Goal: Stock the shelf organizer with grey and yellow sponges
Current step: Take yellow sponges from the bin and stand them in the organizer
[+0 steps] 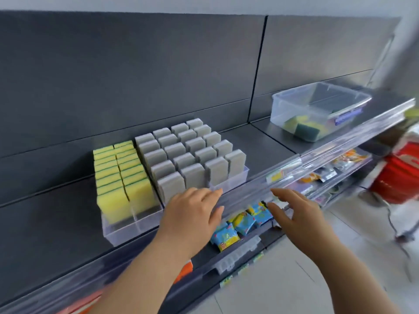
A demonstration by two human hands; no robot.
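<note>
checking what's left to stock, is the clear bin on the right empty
Not empty: the clear bin holds a few yellow-green sponges on its floor.

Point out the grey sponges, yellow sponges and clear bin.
grey sponges (175,150), head view, top of a middle one.
yellow sponges (141,193), head view, nearest sponge's front face.
clear bin (292,107), head view, bare left wall.

Dark grey back panel, seamed. Dark grey shelf with clear price rail along its front edge. Lower shelf: blue and yellow packets, further mixed packets to the right, blurred. Red basket at far right. Pale tiled floor.
</note>
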